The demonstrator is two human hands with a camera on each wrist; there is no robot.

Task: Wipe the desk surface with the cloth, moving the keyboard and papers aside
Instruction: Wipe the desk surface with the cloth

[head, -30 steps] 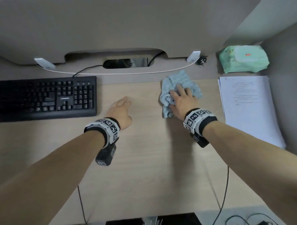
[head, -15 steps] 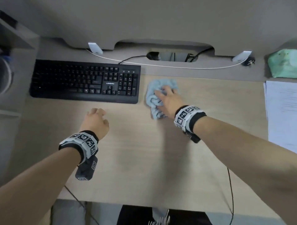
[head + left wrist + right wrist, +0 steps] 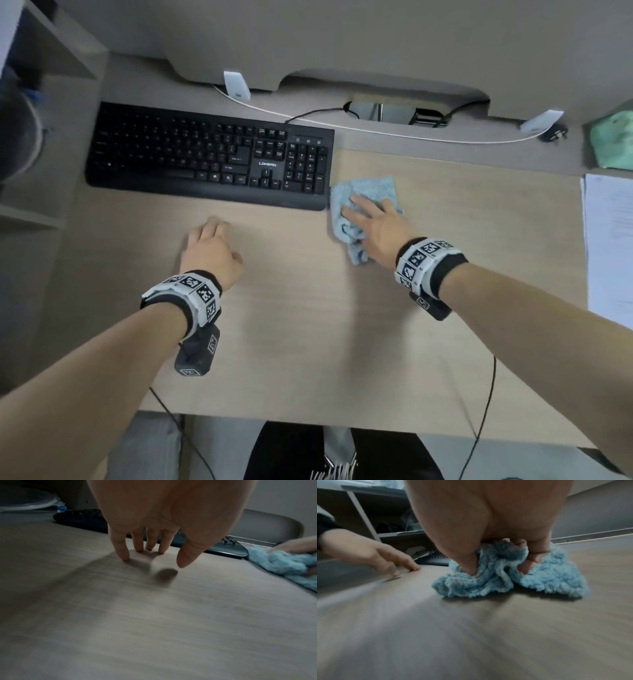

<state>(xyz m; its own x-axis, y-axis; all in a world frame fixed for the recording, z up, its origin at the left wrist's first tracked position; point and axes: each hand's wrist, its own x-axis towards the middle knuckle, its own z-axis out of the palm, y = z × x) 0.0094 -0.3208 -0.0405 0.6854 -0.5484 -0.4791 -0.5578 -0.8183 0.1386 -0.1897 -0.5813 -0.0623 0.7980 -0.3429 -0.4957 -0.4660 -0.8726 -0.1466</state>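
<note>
A fluffy light-blue cloth [image 3: 373,186] [image 3: 556,577] [image 3: 278,563] lies on the wooden desk [image 3: 325,325], touching the right front corner of the black keyboard [image 3: 205,157] [image 3: 82,519]. My right hand [image 3: 370,212] [image 3: 498,569] is on top of it; thumb and fingers dig in and the cloth bunches up between them. My left hand [image 3: 222,240] [image 3: 159,557] holds nothing, its fingertips touching the bare desk just in front of the keyboard. A stack of white papers [image 3: 609,240] lies at the desk's right edge.
A green wipes pack [image 3: 613,144] sits at the back right. A white cable [image 3: 376,132] runs along the back ledge behind the keyboard. A shelf unit [image 3: 34,137] stands at the left. Black cables [image 3: 486,394] hang off the front edge.
My right hand has slid the cloth left across the desk until it meets the keyboard's right end. My left hand has moved left, in front of the keyboard.
</note>
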